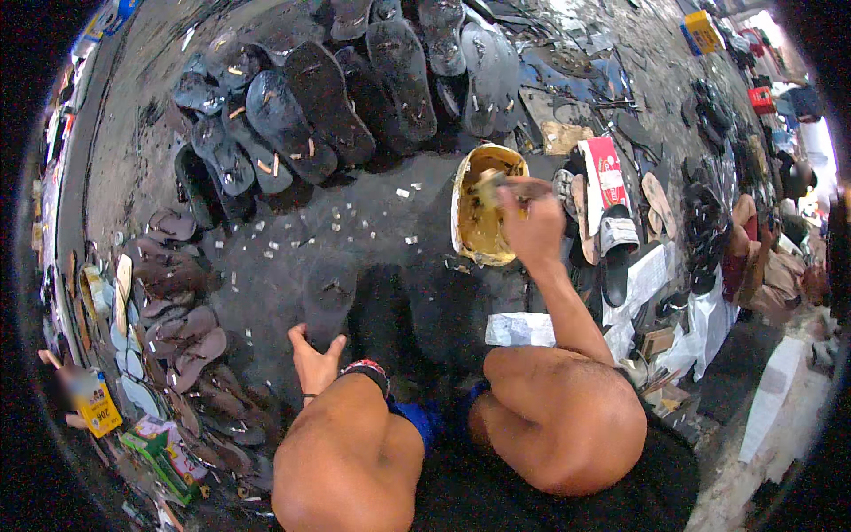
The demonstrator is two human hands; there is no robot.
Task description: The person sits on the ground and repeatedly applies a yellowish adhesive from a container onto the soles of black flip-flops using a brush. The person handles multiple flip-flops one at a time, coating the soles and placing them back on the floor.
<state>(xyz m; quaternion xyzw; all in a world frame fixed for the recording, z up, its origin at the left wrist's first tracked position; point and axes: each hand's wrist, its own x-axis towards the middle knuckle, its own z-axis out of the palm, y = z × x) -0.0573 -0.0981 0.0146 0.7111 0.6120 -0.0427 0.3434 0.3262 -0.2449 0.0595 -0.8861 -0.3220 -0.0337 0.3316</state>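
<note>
Nearest my view are the wearer's two bare knees (565,421), bent, with blue cloth between them. Just beyond the left knee, the left hand (317,359) pinches a dark sole (329,297) at its near end, thumb on the right, fingers on the left; the sole points away over the dark mat (390,191). I judge it light, flexible rubber, hard to break; I would hold it by that near end or its side edges, off any tacky face. A pale sheet (521,329) lies to the right.

Farther off, well apart from the left, the right hand (534,226) is closed around a brush (490,188), blurred, over a yellow tub (458,206). I cannot make out its bristles.

Sandals (191,341) heap at the left; a black slide (617,239) sits right of the tub. Farthest, I see rows of dark slippers (328,102).
</note>
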